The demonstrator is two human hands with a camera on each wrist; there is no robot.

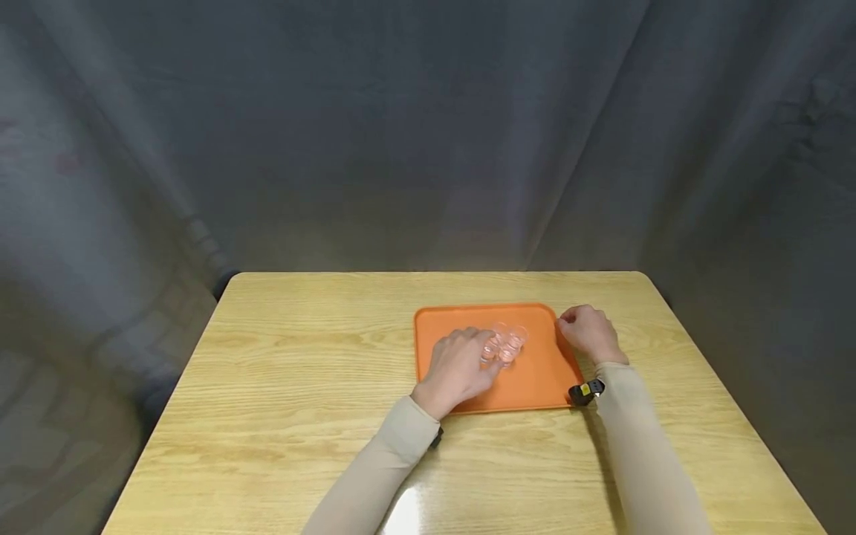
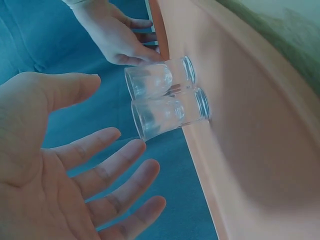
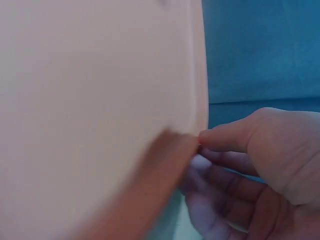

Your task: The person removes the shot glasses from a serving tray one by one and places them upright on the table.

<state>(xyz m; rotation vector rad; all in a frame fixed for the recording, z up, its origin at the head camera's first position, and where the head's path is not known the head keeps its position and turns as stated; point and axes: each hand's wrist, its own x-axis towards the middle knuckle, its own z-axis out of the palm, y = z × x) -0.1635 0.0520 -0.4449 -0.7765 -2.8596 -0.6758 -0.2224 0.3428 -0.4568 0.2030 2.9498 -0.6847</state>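
Note:
Clear small glasses stand close together on an orange tray. The left wrist view shows two of them side by side, the nearer glass overlapping the farther glass. My left hand reaches over the tray from the near left, its fingers spread and the thumb apart, holding nothing. Its fingertips come right up to the nearer glass's rim. At the tray's right edge my right hand pinches the rim, thumb on top and the other fingers curled beneath.
The tray lies on a light wooden table, right of its middle. Bare wood extends left of the tray. A dark grey curtain hangs behind the table and along both sides.

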